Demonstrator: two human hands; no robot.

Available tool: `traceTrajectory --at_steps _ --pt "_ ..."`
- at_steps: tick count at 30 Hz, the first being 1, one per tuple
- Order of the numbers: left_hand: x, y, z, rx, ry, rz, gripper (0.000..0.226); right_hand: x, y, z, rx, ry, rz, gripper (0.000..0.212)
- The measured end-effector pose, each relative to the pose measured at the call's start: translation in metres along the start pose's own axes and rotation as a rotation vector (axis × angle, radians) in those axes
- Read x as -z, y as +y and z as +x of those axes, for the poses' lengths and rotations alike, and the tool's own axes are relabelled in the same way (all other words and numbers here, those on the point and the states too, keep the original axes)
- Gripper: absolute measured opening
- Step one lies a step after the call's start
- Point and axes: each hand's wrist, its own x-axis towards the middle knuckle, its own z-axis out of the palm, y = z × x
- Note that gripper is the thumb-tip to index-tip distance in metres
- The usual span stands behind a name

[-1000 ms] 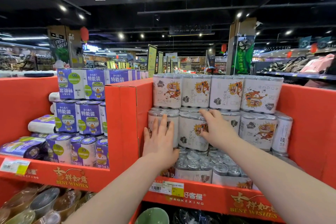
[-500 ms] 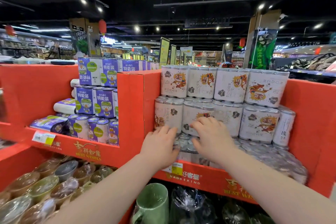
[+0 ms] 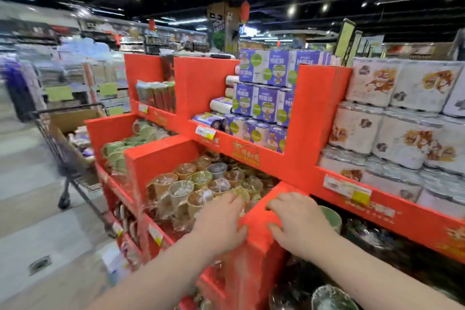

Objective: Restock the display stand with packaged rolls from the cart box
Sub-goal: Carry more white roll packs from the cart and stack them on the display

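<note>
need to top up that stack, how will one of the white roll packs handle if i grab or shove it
Probably light for its bulk: the white packs look like film-wrapped rolls. Glossy film may be slippery and give under a grip. Flat-sided and stacked, one should slide, not roll.

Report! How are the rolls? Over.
Left hand, right hand empty, at red cardboard divider. White packaged rolls stacked at right. Brown cart box off left.

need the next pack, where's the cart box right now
Head view, far left: the cardboard box sits in the wire cart on the aisle, just left of the red display stand.
</note>
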Motion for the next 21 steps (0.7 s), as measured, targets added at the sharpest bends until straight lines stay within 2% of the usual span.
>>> traceTrajectory --at_steps 4,6,9,13,16,21 --pt "-0.015 -0.079 -0.085 0.148 -0.101 0.029 0.055 0.003 -0.095 0.028 0.079 -0.118 0.087 0.032" --pt "-0.027 -0.122 -0.133 0.230 -0.141 -0.002 0.059 -0.004 -0.143 0.042 0.122 -0.119 0.139 0.038" --pt "-0.030 -0.181 -0.205 0.361 -0.173 -0.116 0.057 -0.016 -0.218 0.058 0.150 -0.150 0.236 0.039" --pt "-0.025 -0.248 -0.285 0.534 -0.240 -0.074 0.047 -0.041 -0.309 0.069 0.213 -0.205 0.282 0.040" --pt "-0.024 -0.291 -0.326 0.644 -0.251 -0.070 0.048 -0.064 -0.366 0.069 0.282 -0.274 0.303 0.055" --pt "-0.022 -0.352 -0.353 0.752 -0.217 -0.062 0.051 -0.107 -0.428 0.071 0.341 -0.423 0.343 0.040"
